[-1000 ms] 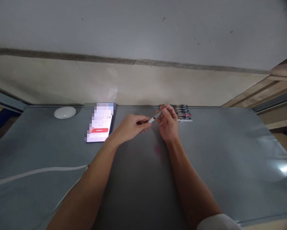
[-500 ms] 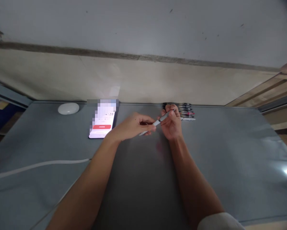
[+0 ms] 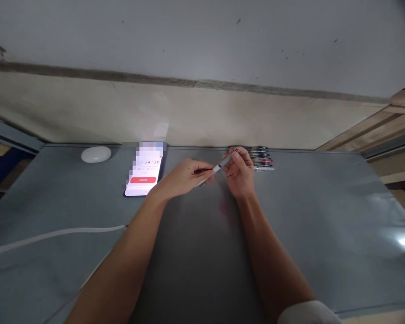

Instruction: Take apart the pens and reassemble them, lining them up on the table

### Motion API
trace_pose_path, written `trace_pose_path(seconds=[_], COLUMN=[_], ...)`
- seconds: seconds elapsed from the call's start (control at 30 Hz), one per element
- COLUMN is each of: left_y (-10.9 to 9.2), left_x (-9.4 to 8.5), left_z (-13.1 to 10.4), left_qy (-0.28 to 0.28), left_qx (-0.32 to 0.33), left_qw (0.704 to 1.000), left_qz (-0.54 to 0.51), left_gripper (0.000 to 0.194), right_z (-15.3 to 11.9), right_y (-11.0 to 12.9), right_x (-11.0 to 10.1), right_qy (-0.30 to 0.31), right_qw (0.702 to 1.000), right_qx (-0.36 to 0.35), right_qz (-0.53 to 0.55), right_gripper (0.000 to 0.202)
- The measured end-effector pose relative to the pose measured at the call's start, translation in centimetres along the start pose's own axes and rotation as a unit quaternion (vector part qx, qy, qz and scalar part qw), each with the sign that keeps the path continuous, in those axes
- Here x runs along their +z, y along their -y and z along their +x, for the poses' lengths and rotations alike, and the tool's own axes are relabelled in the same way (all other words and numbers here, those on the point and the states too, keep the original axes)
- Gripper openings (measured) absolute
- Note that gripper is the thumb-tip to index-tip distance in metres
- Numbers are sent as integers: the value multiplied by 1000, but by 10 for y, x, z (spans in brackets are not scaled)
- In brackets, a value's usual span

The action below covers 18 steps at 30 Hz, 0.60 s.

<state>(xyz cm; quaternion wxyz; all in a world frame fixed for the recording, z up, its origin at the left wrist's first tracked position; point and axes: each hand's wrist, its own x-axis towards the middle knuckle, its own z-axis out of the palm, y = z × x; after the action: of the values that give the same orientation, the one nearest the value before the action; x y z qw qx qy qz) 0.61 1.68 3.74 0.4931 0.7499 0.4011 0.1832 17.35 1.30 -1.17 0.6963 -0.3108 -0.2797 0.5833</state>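
Pen (image 3: 216,168) aslant, left hand (image 3: 184,177) pinching nearer part, right hand (image 3: 240,176) farther part

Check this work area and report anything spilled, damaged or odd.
A faint pinkish blotch marks the smooth grey tabletop near the person's right hand; it looks odd against the plain surface, though I cannot tell stain from spill. Small dark flecks also mar the pale grey wall.

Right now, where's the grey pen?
In the head view's middle, the grey pen is held by the left hand and right hand, left of the other pens.
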Motion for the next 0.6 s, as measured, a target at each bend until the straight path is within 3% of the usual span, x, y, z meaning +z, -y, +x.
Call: trace_pose_path(seconds=[0.27,0.37,0.43,0.6], left_y=[-5,-8,-9,-4], left_x=[-2,-2,0,6], left_z=[-6,-7,-5,0], left_qy=[107,122,100,-12], left_qx=[11,9,7,-12], left_qw=[992,991,993,1000], left_qz=[-63,-59,-54,-5], left_gripper=[36,36,35,27], right_z=[-5,-6,-5,1], right_y=[2,4,3,-1], right_x=[-3,-3,-3,0], right_qy=[73,73,63,3], right_qw=[996,996,997,999], right_qx=[6,10,6,-16], right_qz=[44,43,43,30], right_gripper=[25,30,31,24])
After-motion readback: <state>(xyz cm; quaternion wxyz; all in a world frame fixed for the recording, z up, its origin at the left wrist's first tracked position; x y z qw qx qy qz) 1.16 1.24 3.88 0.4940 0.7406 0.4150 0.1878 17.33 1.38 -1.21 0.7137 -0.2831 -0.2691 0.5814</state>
